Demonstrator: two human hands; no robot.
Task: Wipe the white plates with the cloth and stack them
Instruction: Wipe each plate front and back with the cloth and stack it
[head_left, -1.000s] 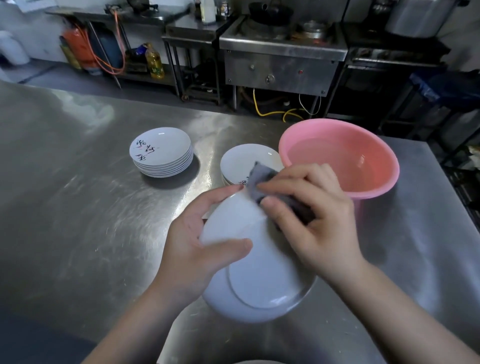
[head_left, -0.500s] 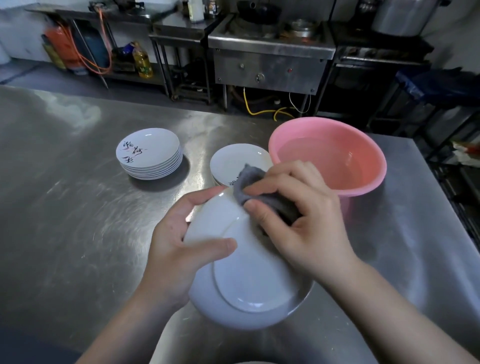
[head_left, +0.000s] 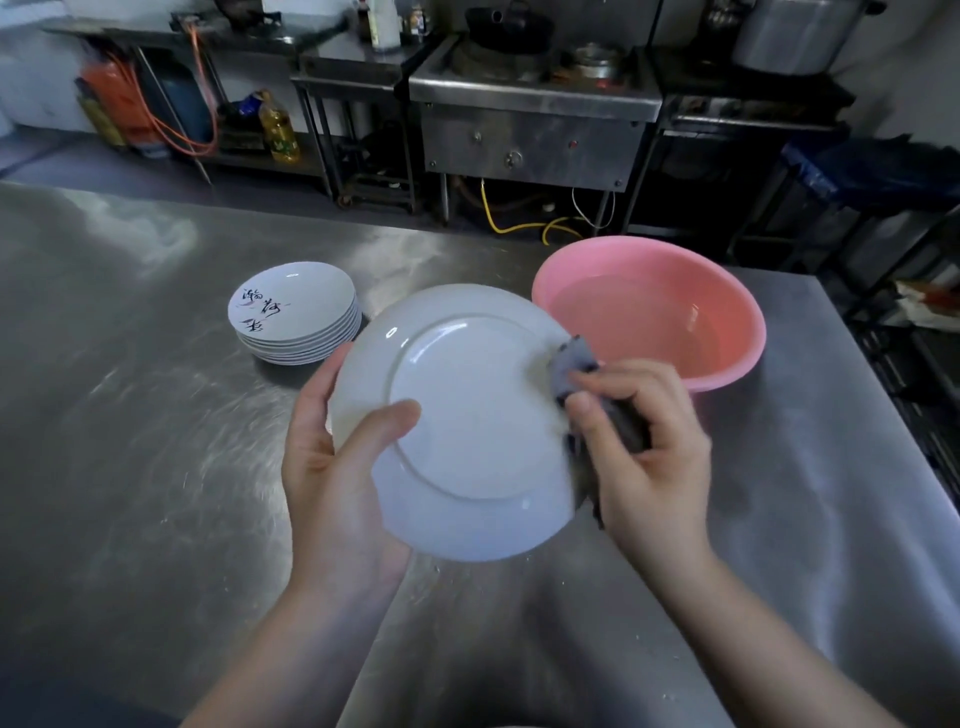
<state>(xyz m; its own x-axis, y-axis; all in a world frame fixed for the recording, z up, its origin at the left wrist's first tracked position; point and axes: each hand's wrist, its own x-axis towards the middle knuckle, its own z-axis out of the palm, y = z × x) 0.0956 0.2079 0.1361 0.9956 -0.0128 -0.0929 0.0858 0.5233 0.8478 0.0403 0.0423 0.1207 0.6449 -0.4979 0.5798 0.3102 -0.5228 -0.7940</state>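
Steel table (head_left: 130, 467): pink basin (head_left: 649, 317), plate stack (head_left: 296, 317); fingers grip plate (head_left: 467, 415), cloth (head_left: 576, 364).

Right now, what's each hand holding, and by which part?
Left hand grips the white plate by its left rim, thumb on the underside. Right hand holds the bunched grey cloth against the plate's right edge.

White plate (head_left: 467, 415) underside up at centre frame — left hand (head_left: 332, 467) gripping its rim, right hand (head_left: 644, 441) pinching grey cloth (head_left: 576, 364) at its right edge, plate stack (head_left: 296, 312) centre left, pink basin (head_left: 727, 312) centre right.
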